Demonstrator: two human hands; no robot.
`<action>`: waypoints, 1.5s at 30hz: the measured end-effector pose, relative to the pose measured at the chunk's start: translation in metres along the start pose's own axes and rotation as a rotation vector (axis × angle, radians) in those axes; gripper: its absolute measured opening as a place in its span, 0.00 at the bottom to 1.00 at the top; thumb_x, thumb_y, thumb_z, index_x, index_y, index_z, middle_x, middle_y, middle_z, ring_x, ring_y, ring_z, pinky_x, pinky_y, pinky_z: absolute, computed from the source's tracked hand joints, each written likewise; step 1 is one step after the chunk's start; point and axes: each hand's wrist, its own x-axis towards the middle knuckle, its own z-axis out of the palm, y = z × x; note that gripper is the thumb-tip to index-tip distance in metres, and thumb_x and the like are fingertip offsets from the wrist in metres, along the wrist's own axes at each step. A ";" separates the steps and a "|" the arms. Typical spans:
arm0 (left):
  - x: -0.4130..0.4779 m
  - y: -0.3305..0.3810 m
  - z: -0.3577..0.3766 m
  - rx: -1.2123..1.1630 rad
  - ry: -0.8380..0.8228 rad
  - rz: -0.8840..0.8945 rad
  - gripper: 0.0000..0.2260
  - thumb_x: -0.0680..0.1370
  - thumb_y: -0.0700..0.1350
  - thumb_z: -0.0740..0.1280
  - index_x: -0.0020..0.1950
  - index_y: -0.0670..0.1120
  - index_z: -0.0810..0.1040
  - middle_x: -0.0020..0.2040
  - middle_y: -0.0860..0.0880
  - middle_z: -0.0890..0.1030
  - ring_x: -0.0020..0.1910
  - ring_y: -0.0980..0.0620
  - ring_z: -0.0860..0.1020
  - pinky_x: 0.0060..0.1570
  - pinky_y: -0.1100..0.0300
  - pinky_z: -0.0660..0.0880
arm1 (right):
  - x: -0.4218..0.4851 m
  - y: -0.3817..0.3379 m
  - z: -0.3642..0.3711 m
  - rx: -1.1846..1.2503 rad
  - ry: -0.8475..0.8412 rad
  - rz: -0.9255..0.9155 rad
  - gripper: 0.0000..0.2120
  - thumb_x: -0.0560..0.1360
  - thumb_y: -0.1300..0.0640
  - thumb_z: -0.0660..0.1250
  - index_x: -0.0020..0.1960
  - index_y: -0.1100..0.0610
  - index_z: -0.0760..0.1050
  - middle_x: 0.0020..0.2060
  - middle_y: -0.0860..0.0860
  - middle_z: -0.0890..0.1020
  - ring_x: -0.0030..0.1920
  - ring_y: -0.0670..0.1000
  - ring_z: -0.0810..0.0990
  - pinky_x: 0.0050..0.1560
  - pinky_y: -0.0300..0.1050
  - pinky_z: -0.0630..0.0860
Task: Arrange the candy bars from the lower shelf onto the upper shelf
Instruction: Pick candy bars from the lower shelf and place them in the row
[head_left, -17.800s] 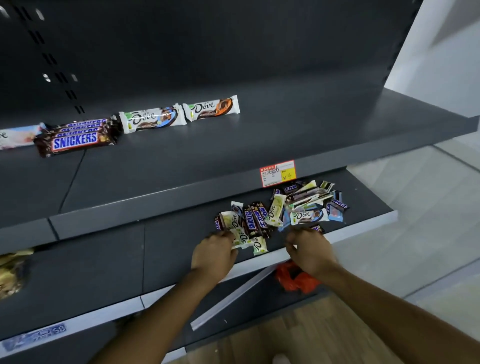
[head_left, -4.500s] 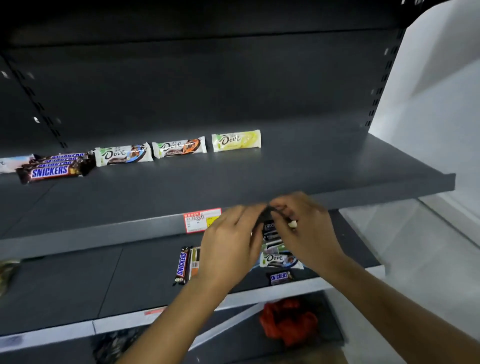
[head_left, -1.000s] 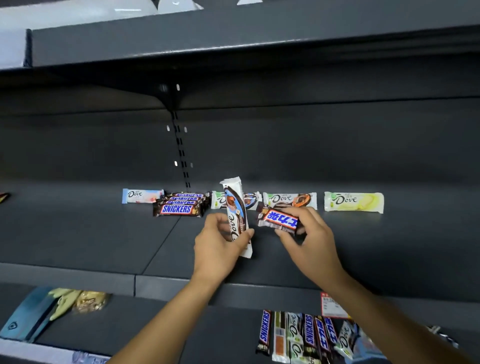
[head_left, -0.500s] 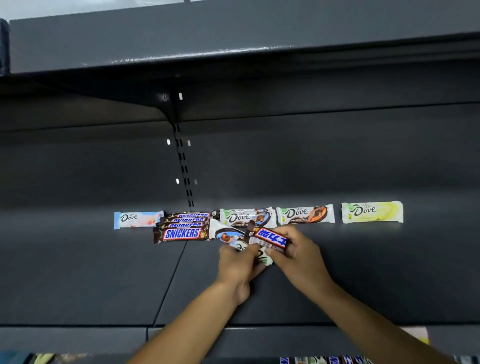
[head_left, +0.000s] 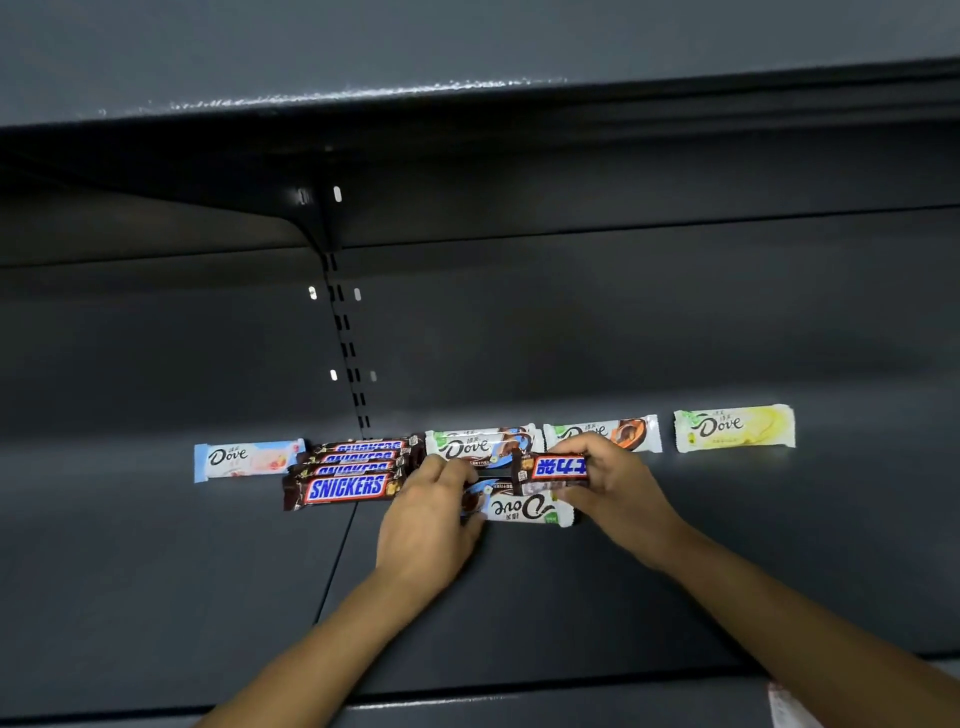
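- Currently both hands are over the upper shelf (head_left: 519, 613), close to its back wall, and both are occupied.
- Left hand (head_left: 426, 519): the fingers curl round the left end of a white chocolate bar (head_left: 522, 508).
- Right hand (head_left: 618, 488): it pinches a brown peanut bar (head_left: 558, 466) between thumb and fingers. I cannot tell whether it also touches the white bar's right end.
- Key relation: the white chocolate bar lies between the two hands, its long axis running left to right, parallel to the row behind it.
- Its matching white-and-blue bars (head_left: 478, 444) sit just behind it, toward the back wall. The left hand is nearer and, in my judgement, needs only a short push rearward.
- The stack of brown bars (head_left: 345, 470) lies to the left, beyond the left hand. I judge the right hand must cross over or wait.
- Appearance: the white wrapper carries dark script and a blue-brown patch at its left end. The lettering reads upside down from my view, unlike the row. The brown peanut bar's blue label is likewise inverted.
- Also in the row: a pink-tinted bar (head_left: 247, 460) at far left, an orange-marked bar (head_left: 631, 431) partly behind the right hand, and a yellow bar (head_left: 734, 427) standing apart at right.
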 end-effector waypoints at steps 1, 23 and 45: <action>0.001 0.003 0.001 -0.046 -0.015 -0.075 0.09 0.74 0.52 0.68 0.50 0.50 0.75 0.47 0.52 0.77 0.47 0.50 0.78 0.44 0.59 0.72 | 0.000 0.000 0.000 0.011 0.010 0.004 0.16 0.70 0.73 0.67 0.51 0.56 0.74 0.44 0.51 0.84 0.46 0.46 0.83 0.44 0.39 0.77; 0.054 0.009 0.013 0.084 0.058 0.011 0.14 0.73 0.45 0.68 0.58 0.50 0.75 0.50 0.49 0.81 0.50 0.46 0.78 0.46 0.56 0.72 | -0.005 0.003 -0.012 -0.263 0.073 -0.151 0.18 0.68 0.60 0.73 0.48 0.40 0.74 0.47 0.43 0.78 0.48 0.43 0.78 0.52 0.45 0.77; 0.074 -0.016 0.041 0.204 -0.062 0.231 0.16 0.76 0.46 0.65 0.63 0.50 0.73 0.60 0.49 0.75 0.59 0.47 0.70 0.56 0.55 0.70 | 0.007 0.021 -0.027 -0.431 0.252 -0.066 0.17 0.68 0.64 0.73 0.53 0.48 0.78 0.46 0.46 0.79 0.40 0.42 0.77 0.43 0.28 0.71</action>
